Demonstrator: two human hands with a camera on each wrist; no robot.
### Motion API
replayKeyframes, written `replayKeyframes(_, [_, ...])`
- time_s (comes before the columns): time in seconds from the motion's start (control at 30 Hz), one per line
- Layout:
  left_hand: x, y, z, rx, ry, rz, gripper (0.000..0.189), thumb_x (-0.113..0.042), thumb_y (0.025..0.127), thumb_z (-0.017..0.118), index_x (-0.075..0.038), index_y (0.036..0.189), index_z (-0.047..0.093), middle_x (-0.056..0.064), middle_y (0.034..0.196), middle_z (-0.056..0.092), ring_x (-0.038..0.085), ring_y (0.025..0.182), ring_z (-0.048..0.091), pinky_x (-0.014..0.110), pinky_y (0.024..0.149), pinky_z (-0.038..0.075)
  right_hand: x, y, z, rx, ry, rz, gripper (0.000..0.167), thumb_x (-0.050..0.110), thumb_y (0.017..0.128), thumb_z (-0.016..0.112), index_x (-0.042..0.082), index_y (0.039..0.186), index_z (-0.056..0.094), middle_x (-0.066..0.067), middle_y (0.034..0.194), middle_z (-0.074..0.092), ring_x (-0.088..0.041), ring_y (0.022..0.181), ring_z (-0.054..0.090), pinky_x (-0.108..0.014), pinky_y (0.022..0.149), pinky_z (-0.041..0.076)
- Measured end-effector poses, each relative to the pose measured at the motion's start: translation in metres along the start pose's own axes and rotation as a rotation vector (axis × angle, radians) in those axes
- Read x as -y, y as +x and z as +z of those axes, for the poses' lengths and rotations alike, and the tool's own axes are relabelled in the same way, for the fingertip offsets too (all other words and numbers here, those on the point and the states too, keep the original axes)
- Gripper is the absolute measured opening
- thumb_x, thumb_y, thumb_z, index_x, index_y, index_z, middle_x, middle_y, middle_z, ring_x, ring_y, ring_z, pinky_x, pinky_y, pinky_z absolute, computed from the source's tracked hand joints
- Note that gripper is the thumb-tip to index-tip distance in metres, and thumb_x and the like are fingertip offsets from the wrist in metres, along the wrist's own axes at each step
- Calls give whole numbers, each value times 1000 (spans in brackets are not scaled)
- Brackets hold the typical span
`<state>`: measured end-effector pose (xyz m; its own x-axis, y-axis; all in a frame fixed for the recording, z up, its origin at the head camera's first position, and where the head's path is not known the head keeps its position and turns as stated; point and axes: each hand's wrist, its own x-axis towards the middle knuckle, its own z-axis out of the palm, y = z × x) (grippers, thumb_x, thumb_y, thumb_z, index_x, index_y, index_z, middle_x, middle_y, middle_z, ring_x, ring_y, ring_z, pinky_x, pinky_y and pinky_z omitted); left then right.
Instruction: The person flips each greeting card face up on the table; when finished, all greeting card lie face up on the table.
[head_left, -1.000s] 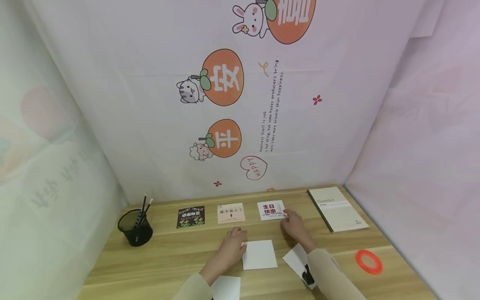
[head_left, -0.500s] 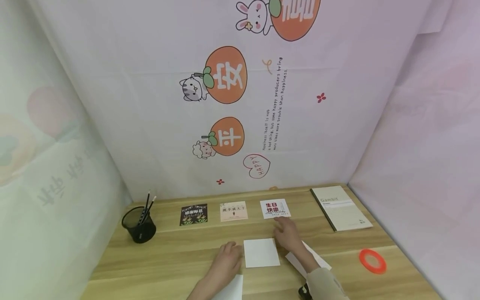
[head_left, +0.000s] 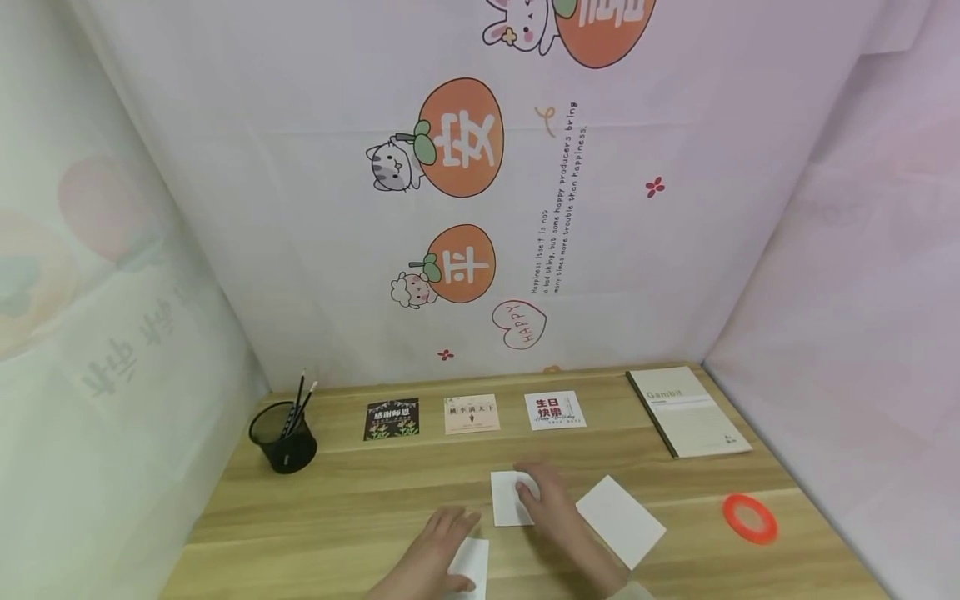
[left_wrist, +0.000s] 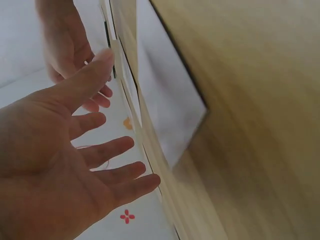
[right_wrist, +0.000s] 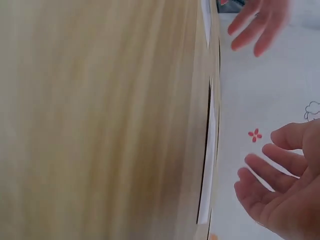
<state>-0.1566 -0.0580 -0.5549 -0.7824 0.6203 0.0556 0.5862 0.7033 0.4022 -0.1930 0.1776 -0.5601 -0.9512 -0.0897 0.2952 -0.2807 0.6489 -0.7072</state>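
Your right hand [head_left: 551, 502] had left the edge of the birthday card [head_left: 553, 411] and come back over the middle white card [head_left: 507, 502]. Your left hand [head_left: 433, 546] had shifted nearer you, over the left white card [head_left: 477, 557]. The birthday card lay flat at the back of the worktop [head_left: 337, 518], level with the cream card [head_left: 472, 415] and the dark card [head_left: 392, 419]; judged from that, you had let it go and the printed row was at rest.

Both hands empty: left fingers spread and nearly straight, right fingers loosely bent, thumb apart.

Right white card [head_left: 621, 522] lay askew beside your right forearm, fully in sight.

Hard to make out: your right hand covered part of the middle card, and contact could not be told. The left card was partly covered by your left hand. Both wrist views caught the cards only at a slant or edge-on.
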Motion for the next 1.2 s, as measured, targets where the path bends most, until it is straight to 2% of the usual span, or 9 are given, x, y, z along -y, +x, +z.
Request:
replayKeyframes(0.13, [9, -10, 4, 64, -3, -24, 95, -40, 64, 84, -14, 145, 41, 20, 143, 42, 48, 130, 36, 61, 98, 42, 9, -7, 5, 60, -7, -18, 24, 11, 94, 60, 6, 117, 65, -7, 114, 66, -26, 106, 60, -45, 89, 52])
replayKeyframes(0.23, [16, -20, 5, 76, -23, -30, 95, -52, 67, 80, -14, 145, 40, 20, 144, 41, 52, 131, 33, 66, 95, 40, 15, -13, 9, 107, -18, -87, 21, 10, 93, 61, 5, 113, 66, -3, 104, 68, -18, 95, 63, -38, 80, 55])
replayKeyframes(0.33, [22, -28, 6, 81, -16, -17, 94, -66, 72, 70, -15, 146, 40, 19, 143, 41, 52, 131, 33, 68, 92, 41, 24, -19, 13, 156, -27, -168, 19, 9, 91, 62, 3, 109, 68, -3, 98, 70, -15, 89, 63, -32, 76, 55])
replayKeyframes(0.43, [24, -35, 7, 88, -6, -11, 91, -71, 77, 61, -16, 145, 39, 19, 142, 42, 52, 130, 33, 70, 90, 42, 35, -26, 15, 226, -28, -215, 20, 10, 92, 62, 3, 109, 68, -4, 102, 70, -14, 91, 62, -29, 77, 56])
replayKeyframes(0.53, [24, -39, 7, 111, -11, -38, 89, -71, 79, 58, -16, 146, 39, 20, 143, 41, 52, 131, 33, 71, 89, 41, 44, -32, 17, 290, -40, -244, 22, 11, 92, 62, 4, 111, 68, -4, 107, 70, -15, 95, 62, -29, 80, 56])
replayKeyframes(0.63, [23, -41, 8, 146, -24, -84, 87, -72, 79, 57, -18, 146, 38, 19, 145, 40, 50, 133, 31, 71, 93, 38, 51, -36, 20, 343, -84, -250, 24, 15, 92, 64, 6, 114, 68, -1, 110, 69, -14, 98, 61, -30, 82, 55])
replayKeyframes(0.8, [21, -42, 9, 153, -24, -97, 86, -71, 80, 56, -17, 145, 42, 16, 146, 40, 48, 133, 32, 70, 94, 38, 52, -40, 24, 413, -147, -248, 28, 20, 91, 66, 8, 116, 66, 1, 112, 68, -11, 98, 59, -29, 81, 55])
replayKeyframes(0.97, [22, -44, 10, 125, 25, -74, 82, -69, 81, 56, -16, 142, 45, 17, 145, 41, 44, 132, 36, 68, 93, 40, 51, -40, 27, 432, -145, -255, 28, 20, 91, 66, 10, 117, 66, 2, 113, 67, -8, 98, 56, -27, 81, 53])
replayKeyframes(1.2, [23, -47, 10, 99, 61, -37, 80, -69, 83, 54, -11, 139, 50, 19, 143, 43, 42, 130, 41, 66, 90, 43, 53, -41, 28, 426, -154, -254, 28, 24, 91, 66, 12, 116, 67, 3, 113, 67, -9, 99, 57, -30, 84, 52])
